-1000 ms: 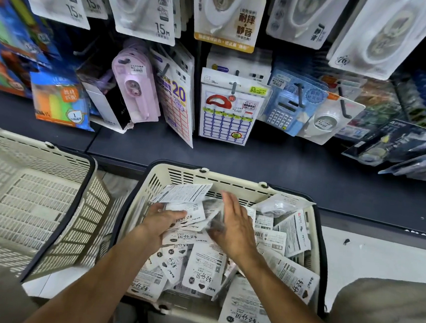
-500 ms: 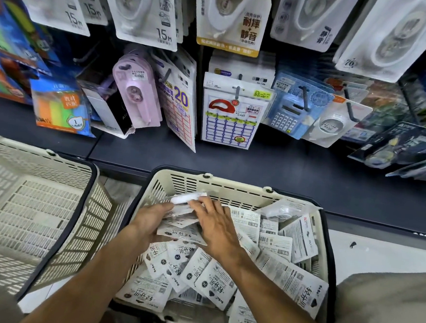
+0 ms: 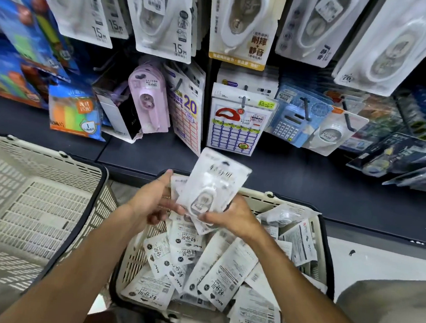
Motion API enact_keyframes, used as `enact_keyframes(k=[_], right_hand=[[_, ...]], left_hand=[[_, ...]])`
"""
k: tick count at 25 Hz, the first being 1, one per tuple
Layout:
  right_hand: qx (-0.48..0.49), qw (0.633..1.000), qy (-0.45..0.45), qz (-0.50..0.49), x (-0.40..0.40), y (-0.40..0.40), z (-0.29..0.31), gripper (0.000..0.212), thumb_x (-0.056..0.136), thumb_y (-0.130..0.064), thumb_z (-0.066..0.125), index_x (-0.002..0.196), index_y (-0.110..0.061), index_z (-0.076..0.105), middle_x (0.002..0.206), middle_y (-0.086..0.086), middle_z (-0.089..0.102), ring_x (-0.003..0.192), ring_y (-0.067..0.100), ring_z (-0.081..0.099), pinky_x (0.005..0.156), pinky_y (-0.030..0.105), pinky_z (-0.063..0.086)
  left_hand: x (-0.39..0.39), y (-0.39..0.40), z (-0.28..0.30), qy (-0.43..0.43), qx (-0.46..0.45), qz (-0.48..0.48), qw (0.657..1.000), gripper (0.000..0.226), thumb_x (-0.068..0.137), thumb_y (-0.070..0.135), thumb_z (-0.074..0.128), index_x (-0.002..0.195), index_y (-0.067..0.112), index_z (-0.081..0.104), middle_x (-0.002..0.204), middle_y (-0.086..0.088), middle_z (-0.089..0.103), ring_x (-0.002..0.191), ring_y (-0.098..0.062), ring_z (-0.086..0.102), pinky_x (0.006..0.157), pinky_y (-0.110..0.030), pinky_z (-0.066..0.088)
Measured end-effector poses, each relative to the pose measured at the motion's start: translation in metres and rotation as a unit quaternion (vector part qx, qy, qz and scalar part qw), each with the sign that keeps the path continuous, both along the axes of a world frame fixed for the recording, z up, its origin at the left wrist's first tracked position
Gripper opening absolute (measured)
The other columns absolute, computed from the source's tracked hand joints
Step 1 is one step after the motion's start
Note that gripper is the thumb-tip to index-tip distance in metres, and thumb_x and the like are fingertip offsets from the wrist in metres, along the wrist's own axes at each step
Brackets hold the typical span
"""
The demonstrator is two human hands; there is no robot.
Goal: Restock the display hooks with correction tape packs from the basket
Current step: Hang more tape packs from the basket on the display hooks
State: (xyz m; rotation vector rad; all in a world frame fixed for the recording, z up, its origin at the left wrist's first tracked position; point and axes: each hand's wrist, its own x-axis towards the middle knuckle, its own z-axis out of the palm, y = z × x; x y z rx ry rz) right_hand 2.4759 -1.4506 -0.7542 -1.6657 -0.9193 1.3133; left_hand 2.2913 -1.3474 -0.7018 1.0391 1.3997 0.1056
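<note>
Where the dark shelf ledge (image 3: pixel 294 178) runs under the display hooks (image 3: pixel 242 101), hung packs of stationery crowd the wall from nine o'clock round to three, and a second, beige basket (image 3: pixel 25 197) sits at eight o'clock. Half a second ago both hands were down among the loose packs; now they have lifted above the basket (image 3: pixel 323 246) at six o'clock. One correction tape pack (image 3: pixel 214 184) stands upright, face toward the camera, at the centre, with a small stack of packs just behind it. Left hand (image 3: pixel 150 202), at its seven o'clock, grasps the stack from the side; right hand (image 3: pixel 230 217), at five o'clock, pinches the pack's lower edge.
</note>
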Motion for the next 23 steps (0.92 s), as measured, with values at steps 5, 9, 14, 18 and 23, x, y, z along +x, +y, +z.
enact_keyframes(k=[5, 9, 14, 18, 23], right_hand=[[0.031, 0.968, 0.229, -0.095, 0.017, -0.011, 0.036, 0.027, 0.065, -0.004, 0.081, 0.091, -0.014, 0.08, 0.1, 0.01, 0.079, 0.089, 0.023, 0.077, 0.073, 0.032, 0.061], [0.078, 0.914, 0.338, -0.21, 0.021, -0.022, 0.066, 0.059, 0.071, -0.005, 0.074, 0.129, 0.003, 0.062, 0.12, 0.021, 0.069, 0.102, 0.032, 0.068, 0.086, 0.042, 0.059], [0.141, 0.861, 0.41, -0.265, 0.031, -0.035, 0.117, 0.05, 0.079, -0.007, 0.065, 0.128, -0.005, 0.066, 0.118, 0.016, 0.07, 0.107, 0.034, 0.067, 0.103, 0.053, 0.051], [0.164, 0.867, 0.378, -0.28, 0.051, -0.052, 0.17, 0.048, 0.08, -0.011, 0.067, 0.128, -0.008, 0.065, 0.123, 0.015, 0.072, 0.112, 0.035, 0.069, 0.097, 0.05, 0.055], [0.145, 0.952, 0.118, -0.242, 0.106, -0.091, 0.25, 0.044, 0.077, -0.014, 0.078, 0.12, -0.01, 0.069, 0.109, 0.009, 0.078, 0.089, 0.022, 0.076, 0.07, 0.035, 0.062]], left_hand=[[0.017, -0.002, 0.043, 0.044, 0.166, -0.127, 0.977, 0.088, 0.06, 0.103, 0.033, 0.078, 0.026, 0.07, 0.082, 0.009, 0.07, 0.072, -0.012, 0.061, 0.073, -0.03, 0.049], [0.029, -0.024, 0.056, -0.165, 0.103, -0.17, 0.966, 0.088, 0.049, 0.058, 0.096, 0.126, 0.049, 0.055, 0.119, 0.015, 0.073, 0.116, -0.014, 0.067, 0.105, -0.047, 0.051], [0.059, -0.049, 0.077, -0.209, 0.176, -0.19, 0.943, 0.089, 0.051, 0.028, 0.098, 0.118, 0.059, 0.049, 0.114, 0.023, 0.072, 0.107, -0.001, 0.069, 0.081, -0.024, 0.059], [0.075, -0.052, 0.114, -0.266, 0.186, -0.129, 0.937, 0.074, 0.056, 0.018, 0.093, 0.118, 0.041, 0.062, 0.106, 0.009, 0.079, 0.096, -0.015, 0.077, 0.077, -0.036, 0.063], [0.077, -0.025, 0.179, -0.275, 0.278, -0.108, 0.914, 0.073, 0.053, 0.012, 0.094, 0.115, 0.036, 0.064, 0.1, 0.015, 0.079, 0.088, -0.007, 0.076, 0.062, -0.019, 0.057]])
